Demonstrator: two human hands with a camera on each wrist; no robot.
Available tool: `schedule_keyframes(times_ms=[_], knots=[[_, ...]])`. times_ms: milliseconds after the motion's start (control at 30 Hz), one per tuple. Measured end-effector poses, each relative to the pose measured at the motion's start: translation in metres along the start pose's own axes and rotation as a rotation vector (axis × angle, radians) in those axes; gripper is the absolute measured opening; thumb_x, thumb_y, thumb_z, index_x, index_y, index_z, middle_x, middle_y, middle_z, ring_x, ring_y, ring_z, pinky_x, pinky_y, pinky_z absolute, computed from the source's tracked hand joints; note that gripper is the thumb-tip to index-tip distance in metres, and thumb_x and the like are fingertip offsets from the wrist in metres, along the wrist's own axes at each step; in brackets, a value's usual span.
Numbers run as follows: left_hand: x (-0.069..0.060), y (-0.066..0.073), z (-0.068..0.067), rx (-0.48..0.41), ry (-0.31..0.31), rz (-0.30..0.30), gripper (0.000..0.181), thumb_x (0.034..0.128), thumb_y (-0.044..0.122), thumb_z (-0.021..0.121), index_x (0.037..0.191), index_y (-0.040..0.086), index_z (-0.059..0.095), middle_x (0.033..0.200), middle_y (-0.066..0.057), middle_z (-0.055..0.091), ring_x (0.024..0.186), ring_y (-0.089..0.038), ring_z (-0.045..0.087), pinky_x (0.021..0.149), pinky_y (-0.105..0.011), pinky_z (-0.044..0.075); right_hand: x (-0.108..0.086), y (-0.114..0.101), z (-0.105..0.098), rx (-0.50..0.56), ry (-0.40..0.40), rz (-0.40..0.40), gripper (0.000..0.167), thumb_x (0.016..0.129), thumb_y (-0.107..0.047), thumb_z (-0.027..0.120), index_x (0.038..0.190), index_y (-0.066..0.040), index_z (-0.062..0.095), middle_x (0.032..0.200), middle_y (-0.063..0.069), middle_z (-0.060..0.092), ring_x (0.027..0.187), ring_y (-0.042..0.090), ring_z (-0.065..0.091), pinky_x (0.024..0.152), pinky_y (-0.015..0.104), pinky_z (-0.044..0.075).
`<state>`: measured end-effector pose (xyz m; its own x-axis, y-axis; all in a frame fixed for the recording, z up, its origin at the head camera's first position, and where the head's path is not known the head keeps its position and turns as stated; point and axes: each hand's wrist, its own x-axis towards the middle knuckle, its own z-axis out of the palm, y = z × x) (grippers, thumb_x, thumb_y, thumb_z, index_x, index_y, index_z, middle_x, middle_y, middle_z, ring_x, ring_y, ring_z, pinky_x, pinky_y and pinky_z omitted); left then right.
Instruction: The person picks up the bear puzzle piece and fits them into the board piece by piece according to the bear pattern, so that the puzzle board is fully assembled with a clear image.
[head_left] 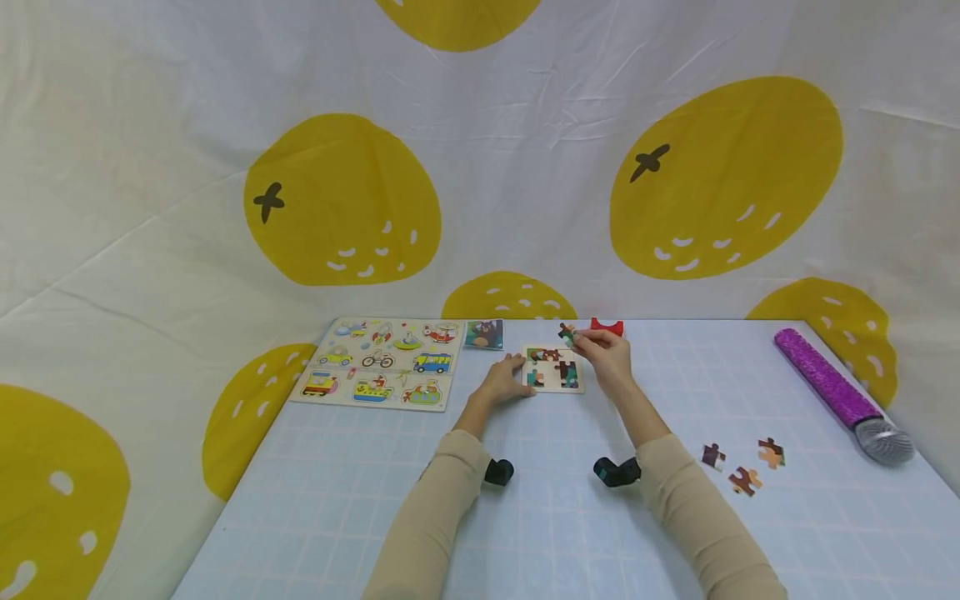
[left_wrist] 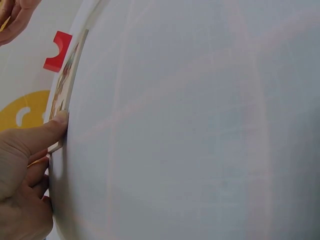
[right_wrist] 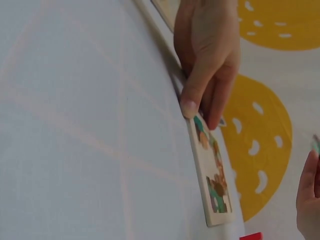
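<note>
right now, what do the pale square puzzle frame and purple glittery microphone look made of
Pale square puzzle frame: probably wood, matte, by its plain beige edge. Purple glittery microphone: perhaps plastic, sparkle-coated handle; rounded grey head's sheen suggests metal.

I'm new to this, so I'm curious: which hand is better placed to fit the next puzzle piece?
Probably the right hand: it pinches a puzzle piece near the far edge of the tray, while the left hand holds its left side.

Puzzle tray [head_left: 553,390] between picture board [head_left: 386,405] and microphone [head_left: 828,377]

On the table [head_left: 337,517], a card [head_left: 484,335] lies beyond the tray's left, just beside the board; a block [head_left: 607,327] sits beyond the tray's right. Three loose pieces [head_left: 743,482] lie nearer, between tray and microphone.
</note>
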<state>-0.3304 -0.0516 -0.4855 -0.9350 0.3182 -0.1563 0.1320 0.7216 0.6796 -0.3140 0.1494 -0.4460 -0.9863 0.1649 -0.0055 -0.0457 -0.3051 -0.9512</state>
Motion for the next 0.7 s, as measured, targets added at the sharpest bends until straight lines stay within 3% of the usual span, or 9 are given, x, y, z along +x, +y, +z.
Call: schedule_keyframes(times_ms=[167,267,400,567,700], knots=[[0.001,0.0,0.001,0.003,0.002,0.004,0.073,0.0807,0.022,0.075,0.142,0.005,0.041,0.152,-0.013,0.028,0.141,-0.035,0.018,0.114,-0.047,0.017,0.0,0.0,0.003,0.043,-0.138,0.049,0.049,0.09,0.009,0.054,0.137,0.0,0.041,0.09,0.006,0.057,0.078,0.012,0.063,0.075,0.024,0.055],[0.001,0.0,0.001,-0.002,0.002,-0.001,0.073,0.0807,0.022,0.075,0.142,0.005,0.041,0.152,-0.013,0.028,0.141,-0.036,0.018,0.114,-0.048,0.018,0.0,0.0,0.003,0.001,-0.238,0.048,0.054,0.093,0.008,0.048,0.144,0.002,0.033,0.098,0.01,0.047,0.083,0.014,0.062,0.084,0.03,0.052],[0.002,-0.001,0.001,-0.011,0.0,-0.012,0.073,0.0807,0.024,0.075,0.143,0.007,0.04,0.153,-0.013,0.026,0.141,-0.037,0.018,0.114,-0.048,0.018,0.001,0.002,0.005,-0.007,-0.236,0.041,0.04,0.092,0.008,0.05,0.131,0.007,0.042,0.092,0.007,0.053,0.081,0.015,0.064,0.09,0.04,0.047],[0.003,-0.002,0.001,-0.007,-0.001,-0.016,0.073,0.0804,0.024,0.076,0.143,0.007,0.041,0.152,-0.013,0.027,0.141,-0.037,0.018,0.114,-0.048,0.018,0.003,0.006,0.008,0.014,-0.18,0.054,0.014,0.091,0.003,0.056,0.103,0.0,0.051,0.08,0.001,0.067,0.076,0.017,0.068,0.086,0.041,0.049],[0.003,-0.001,0.001,-0.003,0.004,-0.022,0.073,0.0803,0.024,0.076,0.143,0.007,0.041,0.152,-0.014,0.027,0.141,-0.037,0.019,0.114,-0.048,0.018,0.006,0.01,0.011,-0.049,-0.152,0.08,0.012,0.092,-0.001,0.057,0.103,0.002,0.053,0.078,-0.002,0.069,0.076,0.015,0.068,0.088,0.041,0.048]])
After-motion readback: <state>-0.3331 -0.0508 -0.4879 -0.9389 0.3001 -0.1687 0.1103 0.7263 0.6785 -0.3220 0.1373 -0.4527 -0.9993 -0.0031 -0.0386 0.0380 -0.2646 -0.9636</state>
